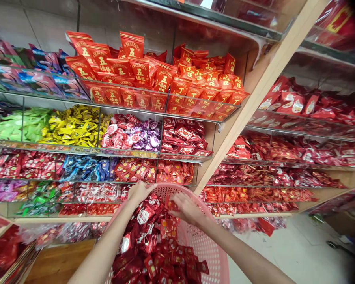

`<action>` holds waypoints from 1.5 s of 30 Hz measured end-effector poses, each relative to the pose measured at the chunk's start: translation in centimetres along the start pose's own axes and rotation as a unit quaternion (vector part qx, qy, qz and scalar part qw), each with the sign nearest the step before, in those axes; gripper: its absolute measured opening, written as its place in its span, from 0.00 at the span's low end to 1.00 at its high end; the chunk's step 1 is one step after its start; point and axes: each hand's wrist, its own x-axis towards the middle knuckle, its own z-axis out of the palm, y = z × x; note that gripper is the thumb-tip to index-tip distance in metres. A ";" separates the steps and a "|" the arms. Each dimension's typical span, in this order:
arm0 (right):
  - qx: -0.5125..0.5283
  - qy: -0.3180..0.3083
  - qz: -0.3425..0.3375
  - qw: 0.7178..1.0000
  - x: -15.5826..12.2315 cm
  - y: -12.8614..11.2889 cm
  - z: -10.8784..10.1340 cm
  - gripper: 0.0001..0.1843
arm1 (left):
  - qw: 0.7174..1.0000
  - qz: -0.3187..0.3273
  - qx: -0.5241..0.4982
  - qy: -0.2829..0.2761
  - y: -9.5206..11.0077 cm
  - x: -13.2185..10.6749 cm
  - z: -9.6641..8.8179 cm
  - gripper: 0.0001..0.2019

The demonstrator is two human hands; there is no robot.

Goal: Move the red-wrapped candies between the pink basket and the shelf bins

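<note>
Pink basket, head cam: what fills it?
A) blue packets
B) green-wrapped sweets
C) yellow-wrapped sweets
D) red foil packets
D. The pink plastic basket is heaped with red foil packets, just below the left hand and right hand at its rim.

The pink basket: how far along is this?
Done: the pink plastic basket holds a deep heap of red foil packets. In hand: the right hand pinches a small red packet above the heap, and the left hand is at the far rim. Left: the wire shelf bins stand well stocked.
</note>
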 end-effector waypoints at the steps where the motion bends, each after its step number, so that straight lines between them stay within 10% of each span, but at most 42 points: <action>1: -0.019 -0.028 -0.030 0.999 -0.4 -0.1 0.3 0.17 | 1.000 0.002 0.001 0.000 0.0 0.0 0.0 0.38; 19: -0.074 -0.108 -0.126 0.983 -0.9 -0.5 3.6 0.19 | 1.000 0.008 0.007 0.010 -0.2 0.2 0.1 0.36; 30: -0.054 -0.097 -0.128 0.986 -0.3 -0.7 1.7 0.17 | 1.000 0.006 0.003 0.002 -0.1 0.0 0.0 0.37; 39: -0.122 0.048 0.145 0.981 7.5 4.4 -2.9 0.07 | 1.000 -0.007 -0.005 -0.015 -0.1 0.2 -0.2 0.35; 45: -0.151 0.001 0.237 0.960 10.6 6.5 -2.4 0.11 | 1.000 -0.005 -0.002 -0.006 -0.3 0.2 -0.2 0.33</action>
